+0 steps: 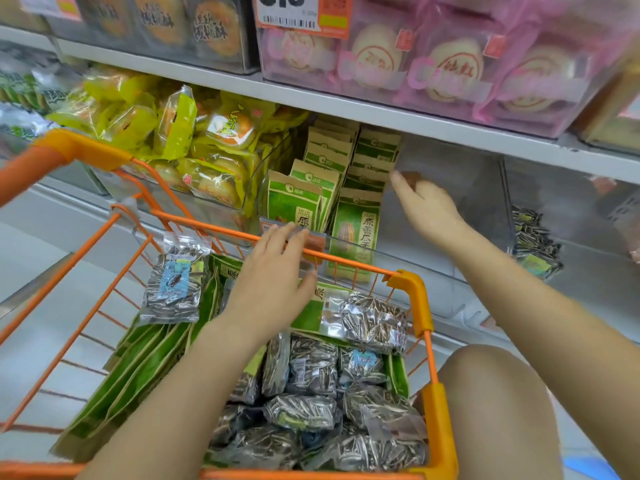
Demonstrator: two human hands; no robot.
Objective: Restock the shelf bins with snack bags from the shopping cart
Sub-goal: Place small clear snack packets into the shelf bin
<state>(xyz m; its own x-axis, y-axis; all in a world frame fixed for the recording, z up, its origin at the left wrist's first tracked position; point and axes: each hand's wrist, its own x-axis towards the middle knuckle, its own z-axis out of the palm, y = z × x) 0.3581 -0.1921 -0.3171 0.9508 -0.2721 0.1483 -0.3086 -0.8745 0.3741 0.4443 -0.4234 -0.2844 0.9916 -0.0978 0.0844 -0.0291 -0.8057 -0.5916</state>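
Orange wire frames the shopping cart (420, 299) below us, and our left hand (273, 271) hovers over its far rim, fingers straight and loosely spread, holding nothing. We reach our right hand (427, 206) forward into the clear shelf bin (446, 188), fingers relaxed and slightly bent, gripping nothing, the fingertips just beside the back rows of green snack bags (356, 220) that stand upright in the bin's left half. More flat green bags (138, 362) lean along the cart's left side. Clear packs of striped sunflower seeds (311, 368) are heaped across the cart's middle and right, and one pack (178, 282) sits on top of the green stack. Our bare knee (498, 403) shows just right of the cart. To the left a neighbouring bin holds yellow pastry packets (214, 147). On the white shelf (346, 105) above, bins carry pink-wrapped cakes (446, 71) behind an orange price tag (301, 15).
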